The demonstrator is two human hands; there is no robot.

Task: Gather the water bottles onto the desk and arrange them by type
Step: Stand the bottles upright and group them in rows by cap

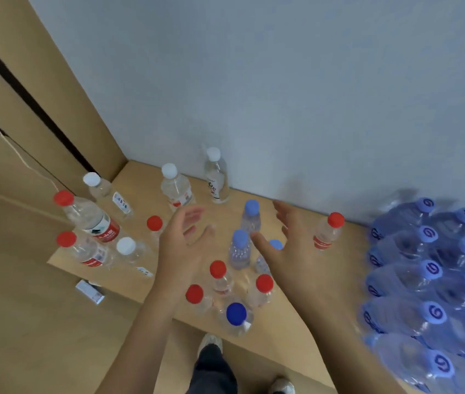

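With both grips spread open and empty, left hand (181,240) and right hand (288,245) should close together around the light-blue-capped clear plastic bottles (239,248) standing between them on the tan wooden tabletop (296,308).

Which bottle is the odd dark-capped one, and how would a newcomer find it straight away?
Start at the desk's near edge, just above the person's shoes. There, right of the left forearm, stands a cluster of red-capped bottles. The dark blue-capped bottle is the nearest of that group, its cap a deep solid blue, unlike the paler blue caps farther back.

bare forearms (140,336), dark trousers (214,371), pale shoes (210,341)
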